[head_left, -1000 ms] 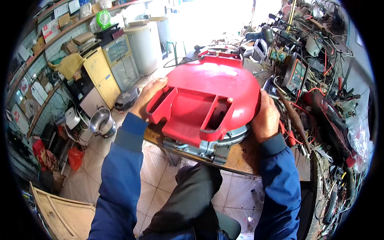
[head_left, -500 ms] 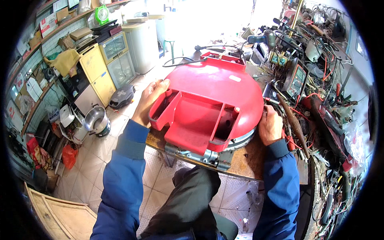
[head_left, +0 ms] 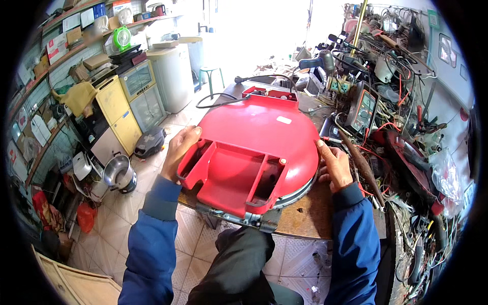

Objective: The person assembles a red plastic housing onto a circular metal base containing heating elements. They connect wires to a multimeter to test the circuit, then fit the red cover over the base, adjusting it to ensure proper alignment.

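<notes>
A round red electric griddle (head_left: 249, 127) lies on the wooden table (head_left: 310, 216) in front of me, its trough-shaped handle part facing my body. A silver metal rim (head_left: 297, 197) shows under the red cover, and a black cord (head_left: 218, 101) loops out from its far side. My left hand (head_left: 178, 147) wraps around the left corner of the handle part, its fingertips on top. At the right edge, my right hand (head_left: 334, 165) rests its thumb against the cover, with its fingers curled at the rim; the fingertips are partly hidden.
Wires, tools and a multimeter (head_left: 363, 109) crowd the bench at the right, beside a wooden-handled tool (head_left: 360, 162). On the tiled floor at left stand a metal pot (head_left: 118, 173) and a black case (head_left: 150, 142). Behind them are a yellow cabinet (head_left: 118, 107) and a green stool (head_left: 211, 76).
The view has shifted slightly, so the scene sits farther left and lower. My right thumb now extends up onto the cover's edge. My left hand keeps its hold on the handle part.
</notes>
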Tool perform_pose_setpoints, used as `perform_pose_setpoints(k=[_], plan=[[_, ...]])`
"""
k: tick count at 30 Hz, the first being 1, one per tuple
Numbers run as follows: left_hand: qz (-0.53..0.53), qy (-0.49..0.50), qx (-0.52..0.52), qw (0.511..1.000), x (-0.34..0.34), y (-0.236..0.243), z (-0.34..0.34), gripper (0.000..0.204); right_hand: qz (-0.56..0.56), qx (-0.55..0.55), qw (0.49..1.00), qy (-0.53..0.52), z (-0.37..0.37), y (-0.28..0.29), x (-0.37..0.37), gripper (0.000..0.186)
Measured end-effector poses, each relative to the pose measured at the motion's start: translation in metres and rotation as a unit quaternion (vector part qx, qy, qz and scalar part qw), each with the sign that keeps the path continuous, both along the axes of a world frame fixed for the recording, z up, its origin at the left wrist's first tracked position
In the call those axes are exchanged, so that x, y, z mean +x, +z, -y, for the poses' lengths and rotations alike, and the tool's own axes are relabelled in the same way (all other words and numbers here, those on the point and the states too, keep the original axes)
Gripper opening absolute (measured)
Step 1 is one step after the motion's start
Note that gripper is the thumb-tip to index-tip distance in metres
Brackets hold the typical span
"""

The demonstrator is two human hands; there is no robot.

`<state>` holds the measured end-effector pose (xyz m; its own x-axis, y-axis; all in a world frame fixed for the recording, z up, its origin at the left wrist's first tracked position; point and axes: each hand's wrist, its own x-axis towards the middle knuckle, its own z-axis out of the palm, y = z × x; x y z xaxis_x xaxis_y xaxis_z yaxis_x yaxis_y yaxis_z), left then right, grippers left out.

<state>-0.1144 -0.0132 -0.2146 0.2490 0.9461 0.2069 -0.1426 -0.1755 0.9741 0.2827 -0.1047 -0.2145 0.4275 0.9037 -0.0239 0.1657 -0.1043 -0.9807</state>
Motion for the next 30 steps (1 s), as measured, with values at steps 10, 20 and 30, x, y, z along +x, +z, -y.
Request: perform_pose_setpoints(k=[10, 20, 30], plan=[[-0.173, 0.080, 0.189, 0.963, -0.006, -0.016, -0.008, 0.065, -0.130, 0.065, 0.989, -0.001, 0.011, 0.010, -0.008, 0.060], [-0.189, 0.043, 0.221, 0.956, 0.006, -0.014, 0.003, 0.071, -0.230, 0.174, 0.957, 0.032, 0.012, 0.010, 0.011, 0.041], [-0.172, -0.068, 0.187, 0.965, 0.027, -0.003, 0.028, 0.063, -0.396, 0.355, 0.846, 0.032, 0.027, 0.027, 0.020, 0.032]])
